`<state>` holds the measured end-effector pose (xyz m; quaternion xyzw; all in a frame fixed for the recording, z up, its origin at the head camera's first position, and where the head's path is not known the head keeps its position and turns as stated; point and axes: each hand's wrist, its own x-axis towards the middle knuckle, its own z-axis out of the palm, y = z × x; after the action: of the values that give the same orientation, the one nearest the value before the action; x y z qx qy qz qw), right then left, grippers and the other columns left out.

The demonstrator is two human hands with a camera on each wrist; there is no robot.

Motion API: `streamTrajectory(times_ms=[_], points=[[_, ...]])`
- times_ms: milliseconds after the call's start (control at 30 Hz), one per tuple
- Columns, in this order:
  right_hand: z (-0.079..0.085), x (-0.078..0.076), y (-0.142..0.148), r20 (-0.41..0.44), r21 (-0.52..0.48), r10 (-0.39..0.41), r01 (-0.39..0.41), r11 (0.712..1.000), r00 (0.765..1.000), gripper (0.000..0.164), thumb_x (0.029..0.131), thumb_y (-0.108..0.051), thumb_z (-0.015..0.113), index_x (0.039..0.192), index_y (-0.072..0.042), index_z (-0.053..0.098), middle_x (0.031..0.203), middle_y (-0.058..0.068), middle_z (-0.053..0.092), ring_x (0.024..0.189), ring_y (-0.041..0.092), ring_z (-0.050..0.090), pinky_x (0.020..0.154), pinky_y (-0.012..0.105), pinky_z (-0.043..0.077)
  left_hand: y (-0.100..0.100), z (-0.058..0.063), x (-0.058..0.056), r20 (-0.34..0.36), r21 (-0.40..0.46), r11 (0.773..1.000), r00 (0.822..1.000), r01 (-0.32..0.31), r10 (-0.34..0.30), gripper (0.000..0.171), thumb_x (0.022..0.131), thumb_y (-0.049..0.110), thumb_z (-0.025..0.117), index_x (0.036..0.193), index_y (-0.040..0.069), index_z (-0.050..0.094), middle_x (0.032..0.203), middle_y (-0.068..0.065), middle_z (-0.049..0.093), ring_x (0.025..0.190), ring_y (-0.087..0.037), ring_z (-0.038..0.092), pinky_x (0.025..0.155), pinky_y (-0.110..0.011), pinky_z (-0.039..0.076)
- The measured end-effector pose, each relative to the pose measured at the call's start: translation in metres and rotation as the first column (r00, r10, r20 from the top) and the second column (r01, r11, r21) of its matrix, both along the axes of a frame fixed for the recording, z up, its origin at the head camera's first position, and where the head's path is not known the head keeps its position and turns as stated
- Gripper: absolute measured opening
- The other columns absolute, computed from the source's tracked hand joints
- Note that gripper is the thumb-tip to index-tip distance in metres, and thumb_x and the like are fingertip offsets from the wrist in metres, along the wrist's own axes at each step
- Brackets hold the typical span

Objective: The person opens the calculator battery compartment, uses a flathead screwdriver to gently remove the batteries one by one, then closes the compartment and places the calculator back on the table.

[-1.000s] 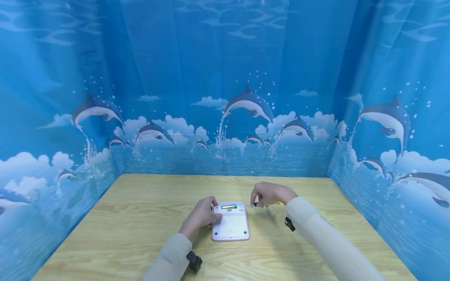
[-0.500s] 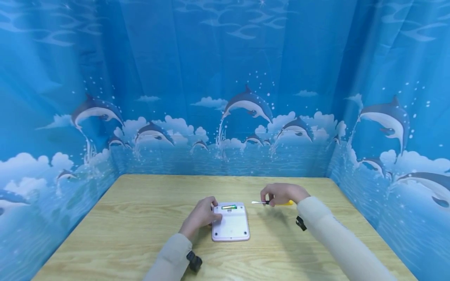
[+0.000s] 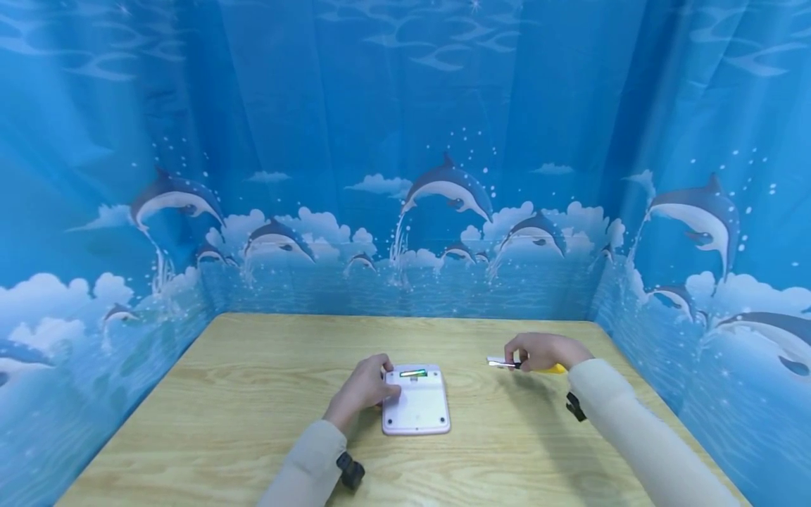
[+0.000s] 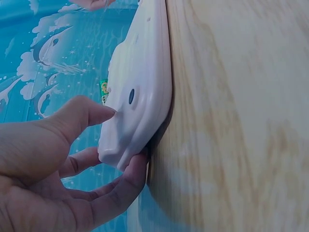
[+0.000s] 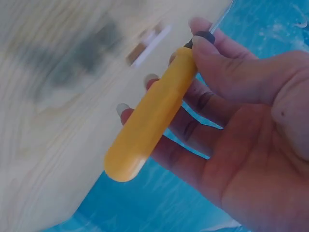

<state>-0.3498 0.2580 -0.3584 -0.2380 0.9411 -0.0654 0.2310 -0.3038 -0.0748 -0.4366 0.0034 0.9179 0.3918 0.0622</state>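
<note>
A flat white device point(image 3: 415, 405) with rounded corners and small dark feet lies on the table, its battery slot upward. A green battery point(image 3: 413, 373) shows in the slot. My left hand point(image 3: 362, 387) grips the device by its left edge; in the left wrist view, the thumb is on the upper face and fingers are at the edge. To the right, above the table, my right hand point(image 3: 538, 351) holds a screwdriver point(image 5: 152, 113) with a yellow handle and black collar, pinched near the collar. Its metal shaft points left. Near that shaft is a small white piece point(image 5: 150, 44).
The wooden table point(image 3: 285, 359) surrounds the device. A blue curtain point(image 3: 355, 141) printed with dolphins stands behind the table and along both sides. A black wrist device point(image 3: 350, 470) sits at the left sleeve.
My right hand has moved right with the screwdriver, away from the device's battery end. The small white piece has come into sight beside the shaft. The left hand and device have stayed put.
</note>
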Motion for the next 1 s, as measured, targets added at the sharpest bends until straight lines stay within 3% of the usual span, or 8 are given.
streamTrajectory(times_ms=[200, 367, 633, 867, 1000], points=[[-0.003, 0.001, 0.024, -0.007, -0.016, -0.011, 0.011, 1.0, 1.0, 0.017, 0.088, 0.001, 0.058, 0.097, -0.013, 0.059, 0.097, 0.005, 0.055, 0.077, 0.015, 0.047, 0.066, 0.03, 0.039, 0.001, 0.001, 0.0, -0.003, -0.01, 1.0, 1.0, -0.008, 0.008, 0.034, 0.073, 0.012, 0.078, 0.1, 0.01, 0.057, 0.09, -0.008, 0.058, 0.071, -0.019, 0.056, 0.058, -0.029, 0.05], [-0.01, 0.001, 0.04, -0.001, -0.026, -0.087, 0.087, 0.996, 0.996, 0.017, 0.087, 0.002, 0.059, 0.096, -0.012, 0.056, 0.086, 0.005, 0.053, 0.072, 0.016, 0.045, 0.064, 0.03, 0.037, 0.001, 0.001, 0.0, 0.001, -0.011, 1.0, 1.0, -0.018, 0.018, 0.033, 0.073, 0.012, 0.078, 0.099, 0.01, 0.057, 0.089, -0.007, 0.057, 0.071, -0.019, 0.056, 0.058, -0.029, 0.05], [-0.016, 0.002, 0.058, 0.025, -0.047, -0.176, 0.177, 0.983, 0.984, 0.017, 0.086, 0.004, 0.058, 0.096, -0.01, 0.055, 0.088, 0.007, 0.054, 0.07, 0.018, 0.045, 0.06, 0.03, 0.037, 0.0, 0.0, -0.001, 0.0, -0.008, 1.0, 1.0, -0.011, 0.011, 0.032, 0.074, 0.012, 0.078, 0.099, 0.01, 0.057, 0.09, -0.007, 0.057, 0.071, -0.019, 0.056, 0.058, -0.029, 0.05], [-0.025, -0.001, 0.07, 0.054, -0.068, -0.193, 0.196, 0.978, 0.98, 0.026, 0.081, 0.014, 0.054, 0.093, -0.009, 0.056, 0.08, 0.007, 0.051, 0.06, 0.013, 0.036, 0.054, 0.026, 0.03, 0.0, -0.002, -0.002, -0.005, 0.002, 1.0, 1.0, -0.002, 0.002, 0.032, 0.074, 0.012, 0.078, 0.099, 0.01, 0.057, 0.089, -0.007, 0.057, 0.071, -0.019, 0.056, 0.057, -0.029, 0.05], [-0.031, -0.001, 0.074, 0.064, -0.057, -0.217, 0.221, 0.974, 0.974, 0.032, 0.077, 0.015, 0.055, 0.091, -0.013, 0.059, 0.085, 0.008, 0.054, 0.063, 0.014, 0.039, 0.056, 0.027, 0.032, -0.001, -0.003, -0.002, -0.012, 0.001, 1.0, 1.0, 0.004, -0.004, 0.032, 0.074, 0.012, 0.078, 0.099, 0.01, 0.057, 0.09, -0.007, 0.057, 0.071, -0.019, 0.056, 0.058, -0.029, 0.05]])
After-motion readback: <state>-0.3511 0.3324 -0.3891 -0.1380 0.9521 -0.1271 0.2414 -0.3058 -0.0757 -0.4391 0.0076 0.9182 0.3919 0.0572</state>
